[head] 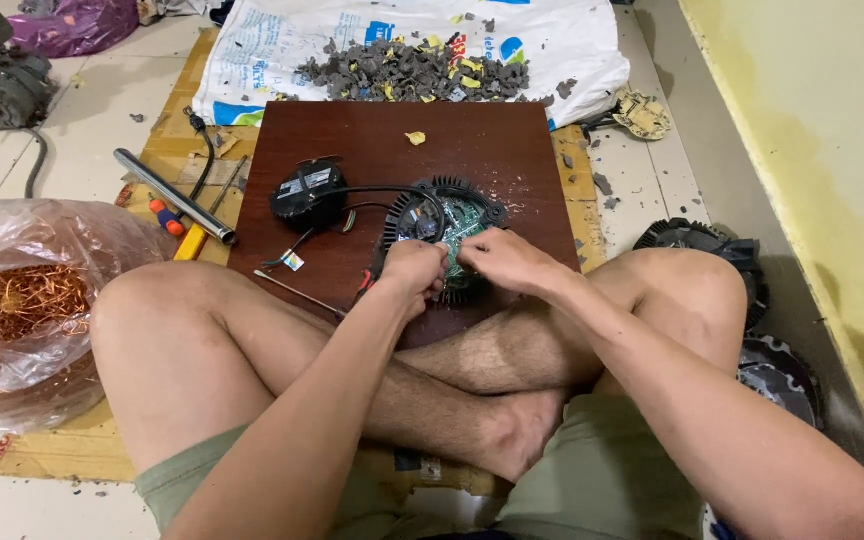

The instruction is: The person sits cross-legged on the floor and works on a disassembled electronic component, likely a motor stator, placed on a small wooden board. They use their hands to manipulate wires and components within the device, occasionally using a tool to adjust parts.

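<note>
Seated cross-legged on the floor. Left hand [414, 268] and right hand [505, 262] both closed on a round finned housing [449, 215] with green circuit board [465, 222], on a brown board [412, 160]. Beyond, black puck [308, 193], wired; farther, grey scrap pile [412, 72].

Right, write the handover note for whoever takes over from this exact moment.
Left hand: grip closed on the near-left rim of the round finned black housing.
Right hand: fingers on the green circuit board inside it.
The housing sits on the brown board; a cable joins it to a black round unit.
Done: board exposed. Left: board still seated, cable still attached.
Metal tube and screwdrivers lie left; bag of copper wire beyond.
</note>
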